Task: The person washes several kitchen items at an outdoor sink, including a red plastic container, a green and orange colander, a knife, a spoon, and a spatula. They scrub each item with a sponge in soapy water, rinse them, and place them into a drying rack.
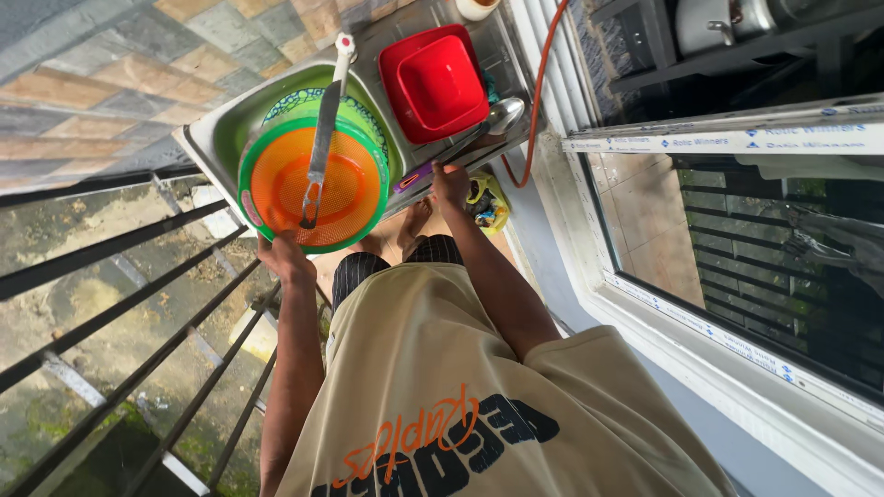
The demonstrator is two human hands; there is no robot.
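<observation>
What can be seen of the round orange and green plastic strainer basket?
The round plastic strainer basket has an orange perforated inside and a green rim. It sits tilted over the metal sink, on top of a green basin. A metal spatula with a white handle end lies across it. The left hand grips its near rim.

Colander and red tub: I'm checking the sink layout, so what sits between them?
In the head view, only the sink's steel divider lies between colander and red tub.
</observation>
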